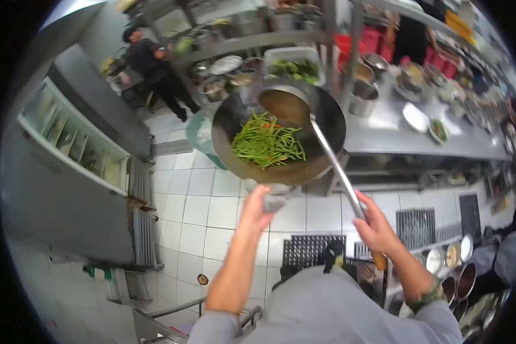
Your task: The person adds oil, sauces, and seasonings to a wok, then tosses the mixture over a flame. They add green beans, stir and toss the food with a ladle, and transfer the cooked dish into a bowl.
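Note:
A large dark wok (pixel 321 155) is held out in front of me, with cut green beans (pixel 266 142) and a few orange-red bits inside. My left hand (pixel 258 209) grips its near edge through a folded grey cloth (pixel 276 198). In my right hand (pixel 375 223) is the long metal handle of a ladle (pixel 333 157), fingers wrapped round it above the wooden end. The ladle's wide round bowl (pixel 285 105) rests over the far right inside of the wok, above the beans.
Beyond the wok, a clear tub of green vegetables (pixel 295 64) stands by metal bowls. A steel counter (pixel 378 135) at right bears a white dish (pixel 415 118) and pots. Left stands an open-topped refrigerated cabinet (pixel 69 189); a person (pixel 149 60) is behind it. Black mats (pixel 312 250) lie on the tiles.

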The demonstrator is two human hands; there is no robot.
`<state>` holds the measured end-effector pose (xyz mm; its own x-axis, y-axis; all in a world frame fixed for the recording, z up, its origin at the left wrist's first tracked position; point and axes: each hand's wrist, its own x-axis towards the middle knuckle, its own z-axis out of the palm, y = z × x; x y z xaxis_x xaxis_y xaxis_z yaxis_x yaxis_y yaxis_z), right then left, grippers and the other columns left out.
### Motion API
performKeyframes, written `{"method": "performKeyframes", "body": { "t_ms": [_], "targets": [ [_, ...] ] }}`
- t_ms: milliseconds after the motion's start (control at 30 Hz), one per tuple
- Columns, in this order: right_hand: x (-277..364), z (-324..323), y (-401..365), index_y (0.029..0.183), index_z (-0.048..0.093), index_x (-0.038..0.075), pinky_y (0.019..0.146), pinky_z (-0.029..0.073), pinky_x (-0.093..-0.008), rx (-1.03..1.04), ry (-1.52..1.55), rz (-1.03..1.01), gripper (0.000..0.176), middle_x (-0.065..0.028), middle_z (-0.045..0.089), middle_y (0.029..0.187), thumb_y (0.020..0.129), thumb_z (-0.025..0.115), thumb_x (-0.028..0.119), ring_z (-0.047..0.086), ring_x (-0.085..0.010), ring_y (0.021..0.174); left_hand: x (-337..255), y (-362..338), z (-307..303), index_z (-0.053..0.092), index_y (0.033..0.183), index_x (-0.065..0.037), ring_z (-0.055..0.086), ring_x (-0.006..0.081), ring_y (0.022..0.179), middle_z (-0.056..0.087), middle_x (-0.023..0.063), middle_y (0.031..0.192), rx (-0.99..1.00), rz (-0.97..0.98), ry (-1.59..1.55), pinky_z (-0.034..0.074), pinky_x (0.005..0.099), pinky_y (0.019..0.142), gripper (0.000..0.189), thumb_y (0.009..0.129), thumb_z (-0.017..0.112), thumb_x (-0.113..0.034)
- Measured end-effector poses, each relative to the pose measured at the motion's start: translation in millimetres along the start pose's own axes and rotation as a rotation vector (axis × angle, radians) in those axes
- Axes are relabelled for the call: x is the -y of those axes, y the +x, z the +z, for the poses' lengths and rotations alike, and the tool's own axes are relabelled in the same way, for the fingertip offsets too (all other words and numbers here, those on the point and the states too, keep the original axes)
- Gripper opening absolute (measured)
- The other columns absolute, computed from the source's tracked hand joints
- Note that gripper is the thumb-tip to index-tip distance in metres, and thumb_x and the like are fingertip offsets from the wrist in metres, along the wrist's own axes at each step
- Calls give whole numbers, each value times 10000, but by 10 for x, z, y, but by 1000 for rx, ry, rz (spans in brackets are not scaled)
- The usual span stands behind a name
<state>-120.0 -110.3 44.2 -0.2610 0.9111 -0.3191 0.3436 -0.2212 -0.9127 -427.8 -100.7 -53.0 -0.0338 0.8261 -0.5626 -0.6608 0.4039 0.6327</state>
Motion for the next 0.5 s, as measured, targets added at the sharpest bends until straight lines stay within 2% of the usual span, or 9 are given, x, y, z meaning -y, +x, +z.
{"method": "performKeyframes", "body": {
  "t_ms": [33, 100, 200, 233, 300, 400, 500],
  "targets": [
    [153, -56, -73, 1556, 316, 88, 472, 407, -250, 14, 29, -1, 667, 4, 531, 691, 934, 549, 21, 467, -79, 518, -99, 132, 52, 588, 1218, 30, 673, 291, 1065, 689, 169, 1136, 58, -10, -79, 557, 420, 867, 349, 930, 574, -167],
    [57, -97, -471, 1559, 287, 90, 430, 395, -243, 36, 52, 43, 678, 9, 521, 658, 929, 528, 15, 461, -79, 477, 231, -548, -330, 626, 1186, -5, 659, 280, 1075, 664, 130, 1218, -17, 3, -163, 541, 439, 910, 337, 905, 605, -191],
    [69, 279, -319, 1547, 273, 83, 385, 391, -240, 36, 124, 75, 672, 12, 508, 614, 924, 516, 22, 447, -80, 423, 118, -1353, -415, 628, 1159, -9, 659, 293, 1067, 677, 139, 1167, -175, 27, -288, 543, 473, 920, 297, 912, 582, -168],
    [47, 323, -407, 1541, 273, 79, 374, 392, -241, 46, 139, 116, 666, 12, 504, 600, 923, 516, 27, 442, -81, 405, 265, -1339, -641, 606, 1191, -15, 658, 293, 1073, 671, 146, 1134, -174, -33, -294, 549, 465, 912, 316, 913, 577, -162],
    [285, 572, -223, 1526, 280, 74, 380, 406, -248, 72, 129, 144, 651, 12, 499, 602, 923, 522, 36, 454, -80, 423, 138, -1222, -809, 614, 1171, -24, 662, 297, 1059, 672, 146, 1079, -197, -41, -277, 553, 458, 897, 301, 903, 587, -158],
    [544, 711, -107, 1520, 276, 106, 388, 413, -252, 99, 44, 191, 649, 6, 504, 622, 925, 528, 51, 466, -93, 430, 303, -1337, -897, 458, 1284, 24, 653, 278, 1015, 615, 143, 1157, -159, 62, -230, 542, 443, 890, 443, 870, 579, -78],
    [566, 702, -71, 1466, 311, 137, 360, 398, -277, 148, -243, 248, 571, -2, 494, 605, 938, 504, 38, 457, -93, 426, 1137, -1160, -1264, 405, 1275, 7, 619, 241, 1025, 576, 122, 1127, -232, 505, 250, 536, 416, 885, 479, 840, 598, -43]
  ]
}}
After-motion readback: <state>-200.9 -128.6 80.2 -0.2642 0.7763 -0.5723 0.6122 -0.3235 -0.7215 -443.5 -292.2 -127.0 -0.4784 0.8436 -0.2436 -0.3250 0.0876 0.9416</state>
